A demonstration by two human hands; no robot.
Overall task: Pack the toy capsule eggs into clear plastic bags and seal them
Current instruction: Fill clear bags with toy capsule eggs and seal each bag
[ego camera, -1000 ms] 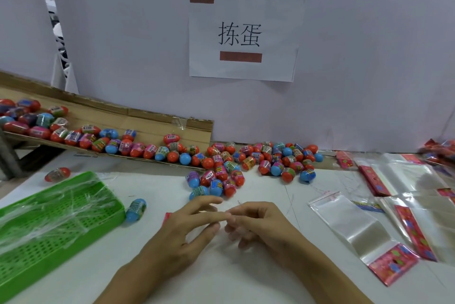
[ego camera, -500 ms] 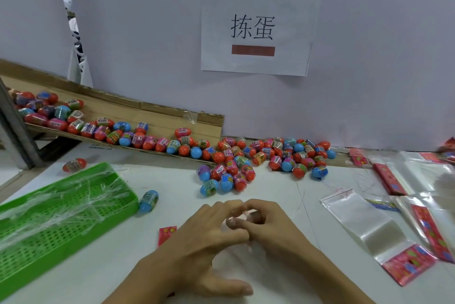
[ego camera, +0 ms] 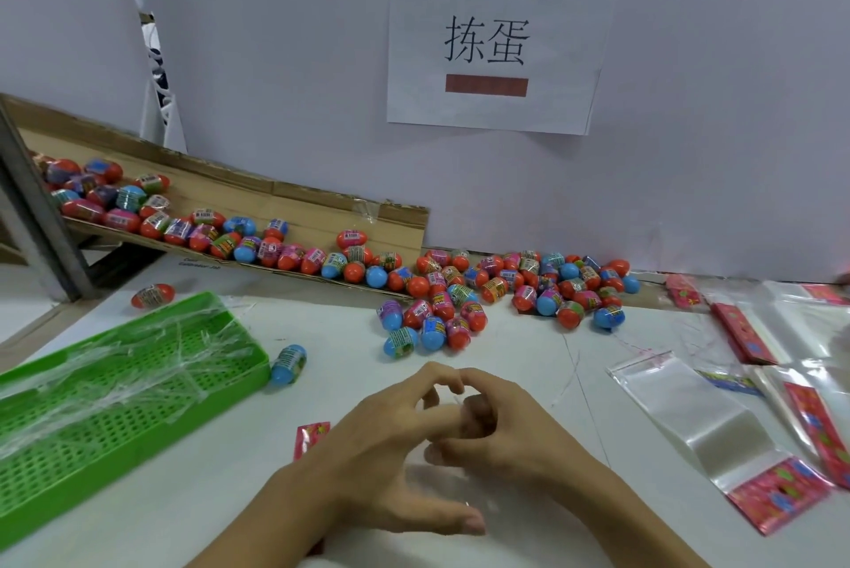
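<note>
Fingers of both hands curled, tips meeting at centre; whether they pinch anything, cannot tell. Left hand, right hand over white table. Capsule eggs at 12 o'clock, near. Clear bag at 3 o'clock, long axis running 10-to-4, right hand nearer. Green tray at 9 o'clock.
</note>
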